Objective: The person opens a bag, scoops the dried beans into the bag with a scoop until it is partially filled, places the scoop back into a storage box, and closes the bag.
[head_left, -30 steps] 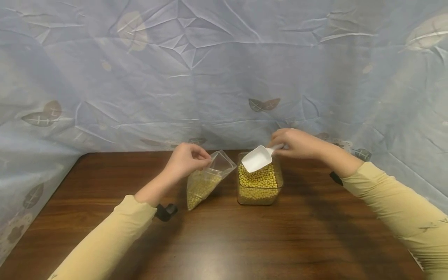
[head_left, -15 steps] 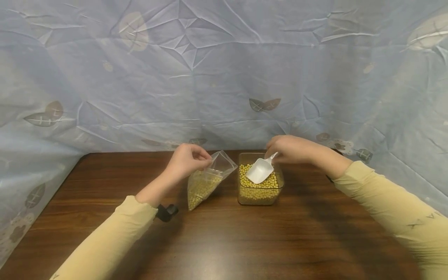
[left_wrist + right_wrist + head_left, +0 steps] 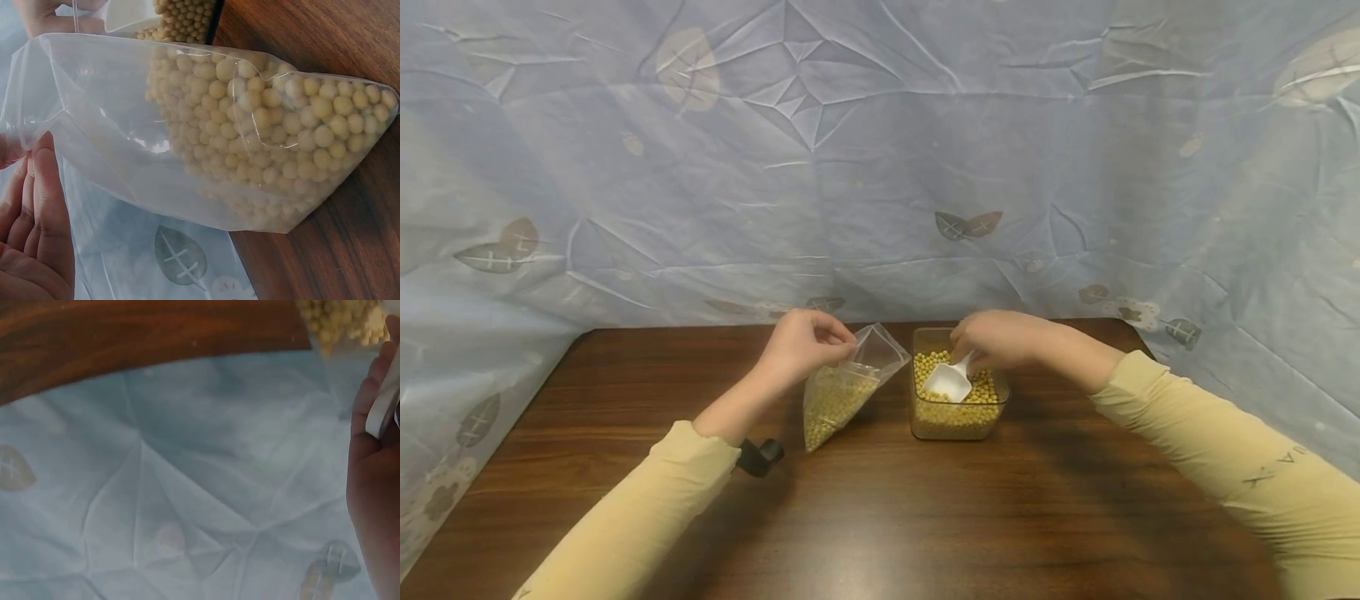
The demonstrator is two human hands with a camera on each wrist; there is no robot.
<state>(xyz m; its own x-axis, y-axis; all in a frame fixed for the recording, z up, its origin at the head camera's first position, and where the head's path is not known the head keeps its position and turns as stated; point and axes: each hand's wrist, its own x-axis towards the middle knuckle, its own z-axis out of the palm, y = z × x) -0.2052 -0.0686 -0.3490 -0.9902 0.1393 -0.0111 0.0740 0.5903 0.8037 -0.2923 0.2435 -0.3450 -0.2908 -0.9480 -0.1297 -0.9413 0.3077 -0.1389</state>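
My left hand pinches the top edge of a clear plastic bag partly filled with yellow beans; its lower corner points down to the table. In the left wrist view the bag spreads across the picture, with the fingers at its upper edge. Just right of the bag stands a clear square container of the same beans. Over its back right part, my right hand grips a white scoop by the handle, its front edge among the beans. The handle crosses the palm in the right wrist view.
The brown wooden table extends in front of the bag and container. Behind it hangs a pale blue cloth with leaf prints, close to the far table edge. A black strap piece sits at the left wrist.
My right hand has moved down and to the left, bringing the scoop from above the container into the beans. My left hand and the bag have stayed almost still.
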